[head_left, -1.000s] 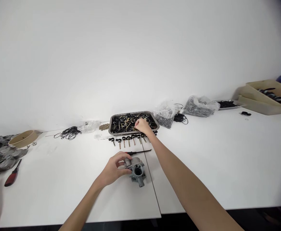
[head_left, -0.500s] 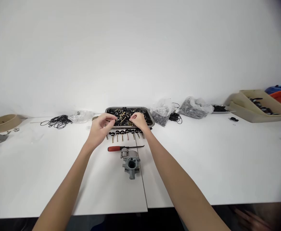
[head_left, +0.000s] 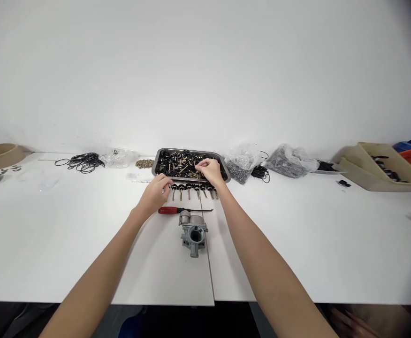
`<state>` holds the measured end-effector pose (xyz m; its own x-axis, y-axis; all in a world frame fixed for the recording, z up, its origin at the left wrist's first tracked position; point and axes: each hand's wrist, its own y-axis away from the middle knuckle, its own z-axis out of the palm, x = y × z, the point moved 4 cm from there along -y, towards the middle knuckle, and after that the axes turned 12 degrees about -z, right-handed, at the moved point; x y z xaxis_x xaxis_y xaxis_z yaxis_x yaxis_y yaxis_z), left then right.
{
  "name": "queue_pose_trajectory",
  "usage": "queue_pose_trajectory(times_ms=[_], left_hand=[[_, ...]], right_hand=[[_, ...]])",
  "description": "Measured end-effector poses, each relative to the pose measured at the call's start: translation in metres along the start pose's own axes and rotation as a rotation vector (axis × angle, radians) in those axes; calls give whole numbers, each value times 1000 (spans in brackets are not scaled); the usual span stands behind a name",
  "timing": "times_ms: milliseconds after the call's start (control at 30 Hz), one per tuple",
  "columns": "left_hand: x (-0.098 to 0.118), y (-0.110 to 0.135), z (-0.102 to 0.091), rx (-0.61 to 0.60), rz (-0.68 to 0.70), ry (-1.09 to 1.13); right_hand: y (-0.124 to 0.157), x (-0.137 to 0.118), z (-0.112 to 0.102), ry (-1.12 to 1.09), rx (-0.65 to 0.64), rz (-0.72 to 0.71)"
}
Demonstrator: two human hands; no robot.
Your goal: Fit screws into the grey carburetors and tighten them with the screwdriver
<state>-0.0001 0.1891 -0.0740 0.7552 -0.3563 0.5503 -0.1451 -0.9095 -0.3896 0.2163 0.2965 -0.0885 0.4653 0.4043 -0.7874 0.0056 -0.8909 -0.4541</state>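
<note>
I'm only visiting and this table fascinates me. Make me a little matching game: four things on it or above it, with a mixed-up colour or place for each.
1. Right hand
2. Left hand
3. Long thin tool
4. Bulky metal part

A. Grey
B. Over the tray
C. Red-handled
D. At the left end of the row of small parts

Right pairs: 1-B, 2-D, 3-C, 4-A

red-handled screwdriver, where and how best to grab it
Probably by the red handle, from above and the left: it is thickest, lies flat and juts left past the grey metal part. The thin shaft runs right just behind that part, so it looks harder to reach.
</note>
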Motion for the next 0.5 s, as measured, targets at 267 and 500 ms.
queue_pose_trajectory(times_ms=[267,500], left_hand=[[-19,-7,-23,72,-120,18],[-19,-8,-19,59,-113,29]], right_hand=[[-1,0,8,-6,-52,-27],[1,-15,-2,-99,59,-86]])
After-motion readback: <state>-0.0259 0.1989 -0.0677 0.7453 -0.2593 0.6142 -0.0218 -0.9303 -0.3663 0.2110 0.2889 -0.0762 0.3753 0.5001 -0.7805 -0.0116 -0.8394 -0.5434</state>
